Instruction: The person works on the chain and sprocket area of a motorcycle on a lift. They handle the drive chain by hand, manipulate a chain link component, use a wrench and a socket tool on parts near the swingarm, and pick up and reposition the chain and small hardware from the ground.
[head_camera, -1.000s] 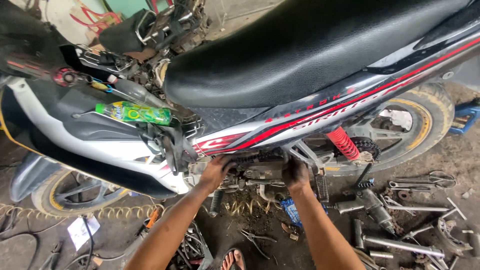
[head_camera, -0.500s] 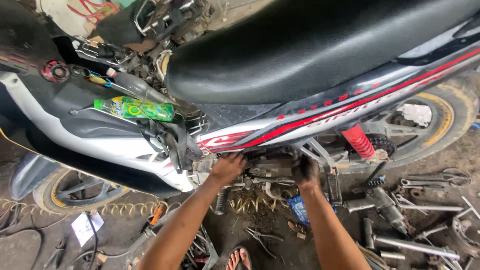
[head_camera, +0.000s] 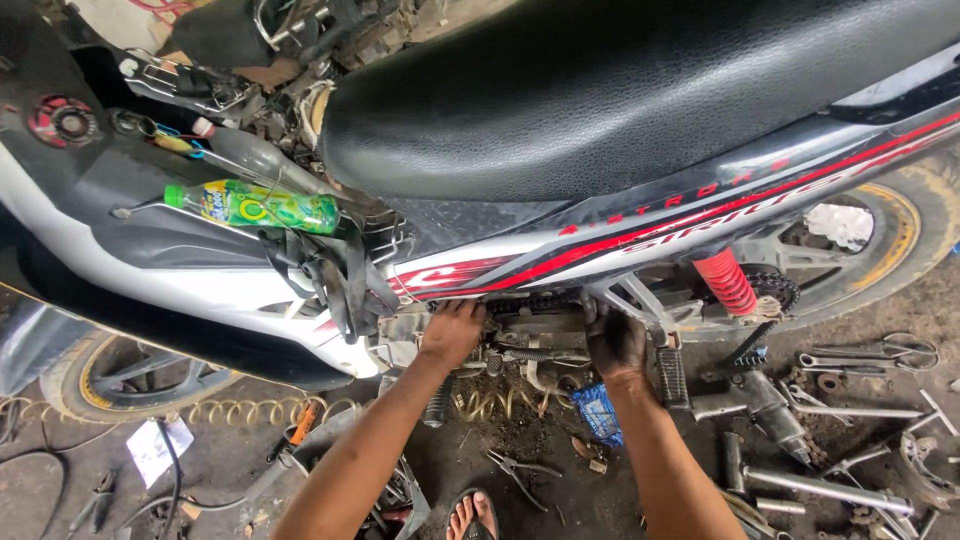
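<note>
A motorcycle with a black seat (head_camera: 640, 90) and white, red and black side panels (head_camera: 620, 235) fills the view. My left hand (head_camera: 452, 333) reaches under the bodywork and presses against the engine area (head_camera: 530, 335) below the seat. My right hand (head_camera: 615, 342), dirty with grease, grips a metal part of the frame beside the footrest (head_camera: 672, 375). What the fingers of either hand close on is hidden by the bodywork. The red rear shock spring (head_camera: 725, 282) and the drive chain sprocket (head_camera: 772, 288) sit to the right of my right hand.
A green plastic bottle (head_camera: 262, 207) lies in the open front body. On the dirt floor are pliers (head_camera: 520, 470), a blue packet (head_camera: 600, 412), wrenches and metal rods (head_camera: 840, 410) at right, a coiled wire (head_camera: 230, 410) at left, and my sandalled foot (head_camera: 472, 515).
The view has shifted slightly lower and left. Both hands stay under the seat at the engine area, and my right hand has moved a little up onto the frame part.
</note>
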